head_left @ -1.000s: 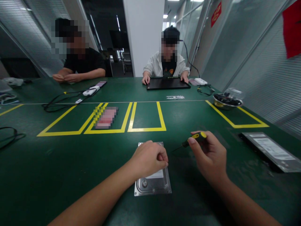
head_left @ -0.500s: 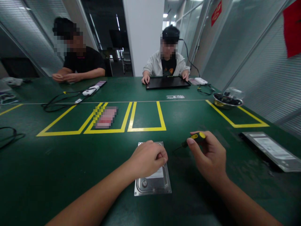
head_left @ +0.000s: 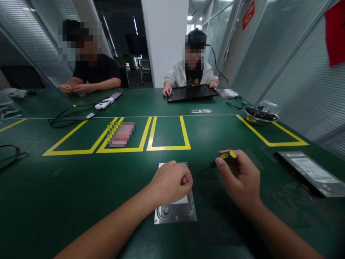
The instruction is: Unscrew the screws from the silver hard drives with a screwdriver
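A silver hard drive lies flat on the green table, directly in front of me. Over its upper part is my left hand, fingers closed in a pinch; whatever the fingertips hold, if anything, is too small or hidden to make out. My right hand, to the right of the drive, is closed on a green and yellow screwdriver. The screwdriver's thin shaft points left and down toward the drive, apart from it.
A second drive lies at the right. Behind it stands a bowl of dark parts. A phone lies between yellow tape lines. Across the table, one person holds a black panel; another person sits at the left.
The person across has tilted the black panel, its right side now higher. My hands have barely moved, and the screwdriver is still in my right hand.
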Motion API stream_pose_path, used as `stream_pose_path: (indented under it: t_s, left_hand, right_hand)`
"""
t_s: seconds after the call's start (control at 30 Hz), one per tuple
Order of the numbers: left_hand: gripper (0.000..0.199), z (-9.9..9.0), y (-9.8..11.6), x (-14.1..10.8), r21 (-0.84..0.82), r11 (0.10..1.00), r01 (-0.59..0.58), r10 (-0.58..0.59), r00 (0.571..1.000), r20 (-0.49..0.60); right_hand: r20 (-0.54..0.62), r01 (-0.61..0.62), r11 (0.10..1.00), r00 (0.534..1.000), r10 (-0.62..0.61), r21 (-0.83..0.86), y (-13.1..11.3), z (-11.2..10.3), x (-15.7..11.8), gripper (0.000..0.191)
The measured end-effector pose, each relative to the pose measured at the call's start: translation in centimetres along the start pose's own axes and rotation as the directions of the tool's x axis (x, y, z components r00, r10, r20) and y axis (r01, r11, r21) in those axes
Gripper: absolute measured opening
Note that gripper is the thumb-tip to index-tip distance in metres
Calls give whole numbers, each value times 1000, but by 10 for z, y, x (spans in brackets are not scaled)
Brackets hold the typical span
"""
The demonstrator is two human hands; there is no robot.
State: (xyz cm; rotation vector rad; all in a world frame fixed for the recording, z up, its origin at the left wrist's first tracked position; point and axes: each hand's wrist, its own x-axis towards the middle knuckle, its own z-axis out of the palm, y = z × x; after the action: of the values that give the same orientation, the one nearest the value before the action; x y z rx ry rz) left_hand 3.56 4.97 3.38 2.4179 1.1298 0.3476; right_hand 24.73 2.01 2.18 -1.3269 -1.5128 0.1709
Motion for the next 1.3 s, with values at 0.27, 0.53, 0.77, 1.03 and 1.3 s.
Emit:
stream_pose_path:
  t_s: [0.27, 0.53, 0.77, 1.03, 1.3]
  left_hand:
    - [15, 0, 6, -2, 43, 999, -3, 4, 1000, -11]
    - [11, -3, 5, -4, -40, 999, 30, -29, 1000, 6]
    - [9, -9, 10, -20, -1, 1000, 20, -20, 998, -66]
    - [21, 11, 48, -55, 318, 947, 36, -26, 999, -35]
    - [37, 56, 42, -73, 584, 806, -94, 282, 929, -240]
  right_hand:
    - [8, 8, 1000, 1000, -8, 2, -1, 1, 0, 16]
    - [-19, 43, 999, 999, -43, -28, -3, -2, 2, 16]
    - [-56, -43, 987, 997, 52, 152, -11, 0, -2, 25]
    - [-114, 98, 937, 992, -63, 336, -27, 4, -17, 52]
    - [-80, 145, 945, 989, -127, 295, -29, 6, -29, 56]
